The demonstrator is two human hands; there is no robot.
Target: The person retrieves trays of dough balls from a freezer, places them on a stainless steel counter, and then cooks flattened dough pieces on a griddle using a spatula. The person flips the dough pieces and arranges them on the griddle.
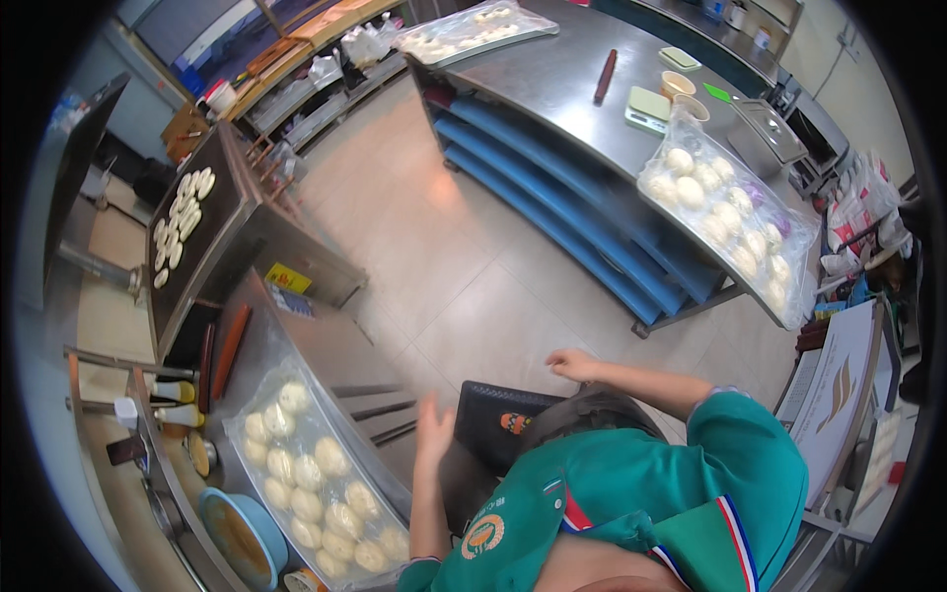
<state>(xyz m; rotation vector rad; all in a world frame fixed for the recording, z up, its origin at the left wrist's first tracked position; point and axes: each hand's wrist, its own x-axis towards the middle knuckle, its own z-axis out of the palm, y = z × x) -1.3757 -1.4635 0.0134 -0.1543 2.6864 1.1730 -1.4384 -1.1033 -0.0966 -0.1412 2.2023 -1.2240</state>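
My left hand (434, 426) hangs in the air beside the near metal counter, its fingers stretched out and a little blurred. Nothing shows in it. To its left, pale dough balls (306, 472) sit in rows on a tray under a clear plastic sheet (258, 395). My right hand (572, 364) is held out over the floor in front of me, loosely curled with fingers apart and no object in it. Between my hands and lower down is a black crate-like item (483, 403) with a small colourful mark.
A steel worktable (533, 74) with blue shelves (552, 187) stands ahead, bearing covered dough trays, a scale (647, 109) and a rolling pin (606, 77). At left, oval dough pieces (181, 222) lie on a dark griddle-like surface. A blue basin (242, 533) sits below left.
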